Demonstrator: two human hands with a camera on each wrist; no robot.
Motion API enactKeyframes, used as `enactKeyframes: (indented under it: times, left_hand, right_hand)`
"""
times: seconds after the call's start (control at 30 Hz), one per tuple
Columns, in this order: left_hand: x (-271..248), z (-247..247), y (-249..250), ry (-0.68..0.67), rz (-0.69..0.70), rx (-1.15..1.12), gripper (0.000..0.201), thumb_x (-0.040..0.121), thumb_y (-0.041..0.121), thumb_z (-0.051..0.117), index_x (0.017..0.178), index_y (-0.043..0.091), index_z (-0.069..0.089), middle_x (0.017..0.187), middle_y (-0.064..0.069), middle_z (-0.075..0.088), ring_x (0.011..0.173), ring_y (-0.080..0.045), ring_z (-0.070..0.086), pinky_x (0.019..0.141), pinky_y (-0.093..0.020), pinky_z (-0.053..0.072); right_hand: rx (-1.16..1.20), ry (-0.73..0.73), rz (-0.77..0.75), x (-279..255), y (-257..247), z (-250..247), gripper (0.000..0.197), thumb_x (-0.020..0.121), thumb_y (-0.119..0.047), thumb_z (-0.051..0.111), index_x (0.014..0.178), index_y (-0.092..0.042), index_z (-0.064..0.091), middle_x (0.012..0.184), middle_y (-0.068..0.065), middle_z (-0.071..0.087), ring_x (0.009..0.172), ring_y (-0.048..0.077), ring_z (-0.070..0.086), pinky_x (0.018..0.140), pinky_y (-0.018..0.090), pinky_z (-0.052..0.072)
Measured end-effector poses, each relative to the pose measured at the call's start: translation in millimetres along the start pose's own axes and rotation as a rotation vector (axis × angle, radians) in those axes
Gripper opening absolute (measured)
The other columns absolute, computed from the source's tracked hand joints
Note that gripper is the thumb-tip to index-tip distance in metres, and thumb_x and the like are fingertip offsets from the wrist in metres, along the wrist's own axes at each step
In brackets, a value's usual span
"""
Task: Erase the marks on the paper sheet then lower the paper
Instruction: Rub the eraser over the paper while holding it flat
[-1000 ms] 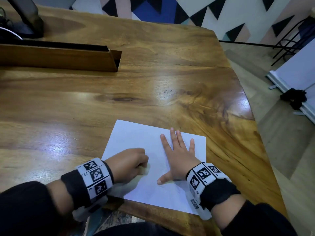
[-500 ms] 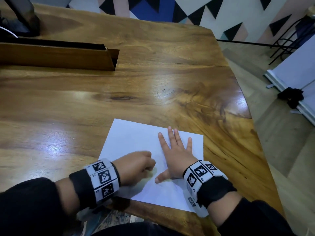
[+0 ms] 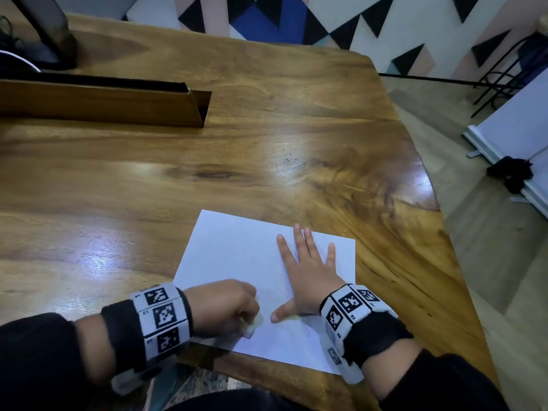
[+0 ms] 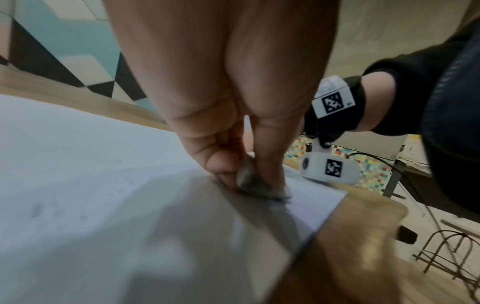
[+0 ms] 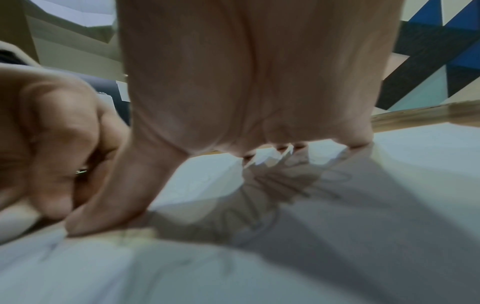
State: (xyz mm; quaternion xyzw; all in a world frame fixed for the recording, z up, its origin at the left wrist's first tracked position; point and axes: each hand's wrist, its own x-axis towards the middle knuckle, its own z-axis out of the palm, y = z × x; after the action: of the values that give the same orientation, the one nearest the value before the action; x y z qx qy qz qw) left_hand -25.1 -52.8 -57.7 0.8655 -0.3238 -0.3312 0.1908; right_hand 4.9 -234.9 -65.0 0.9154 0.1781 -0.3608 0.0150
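A white paper sheet lies flat near the table's front edge. Faint pencil marks show on it under my right palm. My left hand is curled and pinches a small pale eraser, pressing it onto the sheet just left of my right thumb. In the left wrist view the eraser sits between thumb and fingers, touching the paper. My right hand lies flat on the sheet with its fingers spread, holding it down.
The wooden table stretches ahead. A long wooden trough lies at the back left, with a dark stand behind it. The table's right edge drops to the floor, where a black metal rack stands.
My left hand with the eraser has shifted right and toward me, close to my right thumb. The right hand stays flat on the sheet.
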Motion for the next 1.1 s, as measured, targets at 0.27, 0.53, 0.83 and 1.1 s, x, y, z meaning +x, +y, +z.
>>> enactKeyframes:
  times: [0.27,0.53,0.83,1.1]
  left_hand:
    - [8,2,-3,0.196,-0.119,-0.008,0.008,0.083,0.017,0.054,0.078,0.011,0.057,0.081,0.004,0.044,0.08,-0.022,0.051,0.071,-0.03,0.039]
    - [26,-37,-13,0.344,-0.192,-0.047,0.012,0.081,0.024,0.061,0.087,0.014,0.058,0.082,0.004,0.048,0.081,-0.015,0.045,0.07,-0.023,0.031]
    - [29,-10,-26,0.497,-0.172,-0.16,0.006,0.088,0.017,0.053,0.084,0.02,0.049,0.124,-0.004,0.052,0.135,-0.017,0.032,0.111,-0.039,0.017]
    - [7,-15,-32,0.479,-0.23,-0.113,0.009,0.085,0.02,0.058,0.087,0.012,0.055,0.117,-0.002,0.055,0.102,-0.02,0.053,0.096,-0.036,0.042]
  right_hand:
    - [0.007,0.004,-0.002,-1,0,0,0.142,0.062,-0.072,0.07,0.142,-0.022,-0.036,0.136,0.007,-0.054,0.134,0.028,-0.043,0.108,0.064,-0.017]
    - [0.039,0.036,-0.019,0,4,1,0.142,0.061,-0.069,0.073,0.143,-0.026,-0.034,0.136,0.003,-0.054,0.136,0.023,-0.041,0.109,0.061,-0.017]
    - [0.22,0.088,0.008,-8,26,-9,0.135,0.069,-0.047,0.081,0.149,-0.009,-0.021,0.151,0.01,-0.038,0.143,0.023,-0.029,0.12,0.035,-0.006]
    - [0.246,0.122,-0.066,-8,11,-1,0.13,0.072,-0.046,0.079,0.149,-0.009,-0.019,0.153,0.006,-0.035,0.143,0.02,-0.029,0.12,0.035,-0.004]
